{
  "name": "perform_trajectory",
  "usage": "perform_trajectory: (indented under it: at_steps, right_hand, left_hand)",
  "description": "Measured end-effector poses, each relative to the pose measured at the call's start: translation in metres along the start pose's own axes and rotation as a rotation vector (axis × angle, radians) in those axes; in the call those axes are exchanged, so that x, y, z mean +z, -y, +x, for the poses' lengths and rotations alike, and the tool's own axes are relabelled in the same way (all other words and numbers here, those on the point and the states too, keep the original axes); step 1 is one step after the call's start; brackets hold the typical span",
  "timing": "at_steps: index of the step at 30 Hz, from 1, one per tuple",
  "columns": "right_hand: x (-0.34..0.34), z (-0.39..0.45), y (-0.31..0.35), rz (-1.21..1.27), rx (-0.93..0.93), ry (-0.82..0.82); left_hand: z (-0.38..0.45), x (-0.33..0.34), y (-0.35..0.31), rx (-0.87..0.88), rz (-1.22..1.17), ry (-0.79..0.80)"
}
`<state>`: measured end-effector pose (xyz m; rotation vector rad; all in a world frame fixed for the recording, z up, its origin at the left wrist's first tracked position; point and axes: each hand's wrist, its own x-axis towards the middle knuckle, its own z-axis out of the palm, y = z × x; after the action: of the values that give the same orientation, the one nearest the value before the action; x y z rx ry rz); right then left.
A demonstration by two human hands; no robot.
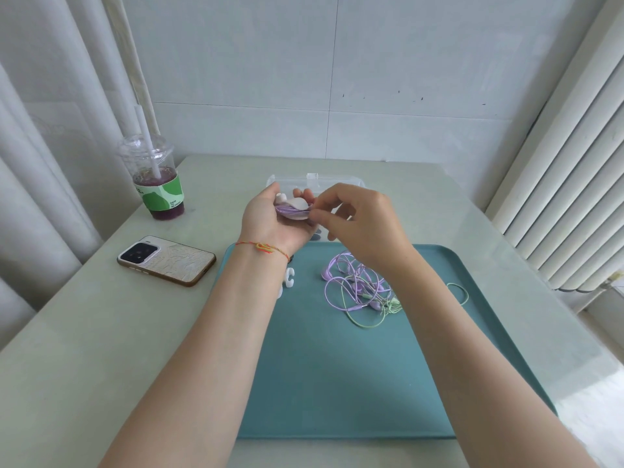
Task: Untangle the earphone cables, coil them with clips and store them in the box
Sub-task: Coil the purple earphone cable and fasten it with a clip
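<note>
My left hand [270, 217] holds a coiled purple earphone cable with a white clip [294, 208] in its palm, above the far edge of the teal tray [320, 383]. My right hand [358, 224] pinches the right end of that coil with thumb and forefinger. Behind both hands stands the clear plastic box [317, 180], mostly hidden. A tangle of purple and green earphone cables [363, 288] lies on the tray under my right wrist. White clips [289, 278] lie on the tray beside my left wrist.
A phone [166, 260] lies face down on the table at the left. A lidded drink cup with a straw [156, 184] stands at the back left. A loose green cable loop [460, 292] lies at the tray's right side.
</note>
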<state>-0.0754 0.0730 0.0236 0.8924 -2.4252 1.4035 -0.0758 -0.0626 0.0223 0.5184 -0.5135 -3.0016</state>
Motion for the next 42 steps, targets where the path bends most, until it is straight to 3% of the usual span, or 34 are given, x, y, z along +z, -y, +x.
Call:
perform_trajectory:
  at_steps: [11, 17, 20, 22, 26, 34, 42]
  right_hand:
    - [-0.014, 0.001, -0.004, -0.041, -0.058, -0.052]
    - [-0.027, 0.006, -0.006, -0.128, -0.002, -0.016]
    - [-0.037, 0.008, -0.005, -0.043, 0.106, -0.085]
    - [-0.035, 0.006, -0.003, -0.097, 0.176, -0.025]
    - [-0.016, -0.007, 0.004, -0.312, 0.234, 0.148]
    - [-0.009, -0.026, 0.022, -0.324, 0.215, 0.059]
    - [-0.009, -0.025, 0.024, -0.379, 0.11, -0.146]
  left_hand:
    - [-0.014, 0.004, -0.003, -0.213, 0.23, 0.366]
    - [-0.004, -0.002, -0.004, -0.159, 0.357, 0.293]
    - [0.001, -0.008, 0.002, -0.128, 0.386, 0.276]
    - [0.0, -0.01, 0.009, -0.136, 0.435, 0.298]
    - [-0.004, -0.013, 0.022, -0.148, 0.367, 0.29]
    - [-0.016, -0.021, 0.026, -0.02, 0.225, 0.293]
    - [-0.029, -0.022, 0.022, 0.088, 0.082, 0.491]
